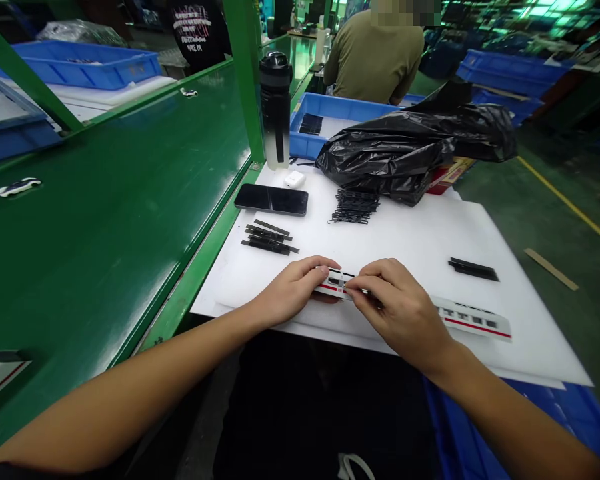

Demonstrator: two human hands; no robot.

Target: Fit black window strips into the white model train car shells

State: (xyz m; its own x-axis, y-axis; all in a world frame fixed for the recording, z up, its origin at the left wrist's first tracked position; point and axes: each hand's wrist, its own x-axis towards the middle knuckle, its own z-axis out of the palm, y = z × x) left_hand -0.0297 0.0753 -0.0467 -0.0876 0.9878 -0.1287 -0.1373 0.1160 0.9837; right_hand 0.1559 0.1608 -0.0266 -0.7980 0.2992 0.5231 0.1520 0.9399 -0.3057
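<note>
My left hand (293, 287) grips the left end of a white toy train car shell (337, 291) with a red stripe and dark windows. At its window strip, the thumb and fingers of my right hand (397, 303) are pinched together; whatever is in that pinch is too small to make out. Beyond my right hand a white body with the same red stripe (475, 321) lies on the white board. My hand covers the stretch between, so I cannot tell whether both parts are one piece. Left of centre lie several thin black strips (270, 238).
A stack of black frame-like strips (355, 207), a phone (271, 199), a white case (295, 179) and a bottle (276, 110) stand behind. More black strips (474, 269) lie right. A black plastic bag (390, 153) overlaps a blue crate (307, 143). The green conveyor (130, 173) runs left.
</note>
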